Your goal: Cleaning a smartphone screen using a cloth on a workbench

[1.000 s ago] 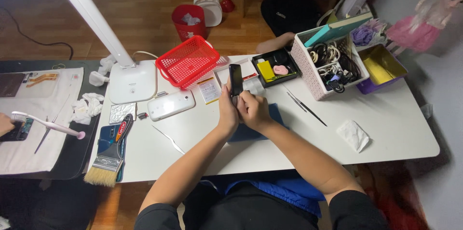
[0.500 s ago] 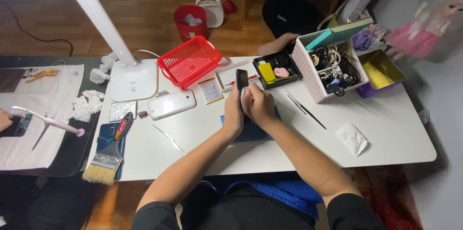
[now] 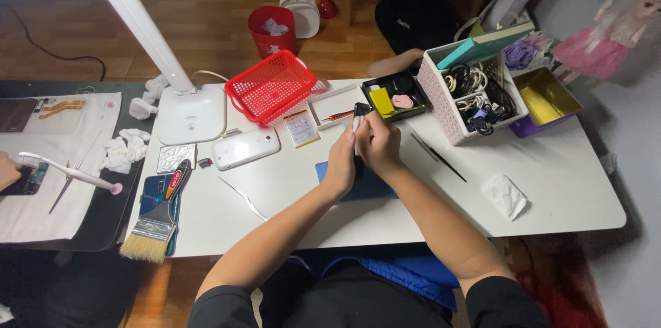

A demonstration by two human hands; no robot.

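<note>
My left hand (image 3: 342,161) and my right hand (image 3: 378,143) are together above the middle of the white table (image 3: 564,190), both gripping a black phone (image 3: 360,110) held upright. My right hand also presses a small white cloth against the phone's upper edge. Most of the phone is hidden behind my fingers. Under my hands lies a dark blue mat (image 3: 375,187).
A white phone (image 3: 246,147), a small yellow-edged card (image 3: 301,128), a red basket (image 3: 270,86) and a white lamp base (image 3: 192,114) sit to the left. Behind are a black tray (image 3: 394,96) and a pink cable box (image 3: 471,94). A paintbrush (image 3: 158,221), metal tweezers (image 3: 242,196) and a folded wipe (image 3: 505,195) lie nearby. Another person's hand (image 3: 8,170) shows at the left edge.
My hands and the phone have shifted slightly right and toward the black tray. The white cloth now shows against the phone's top.
</note>
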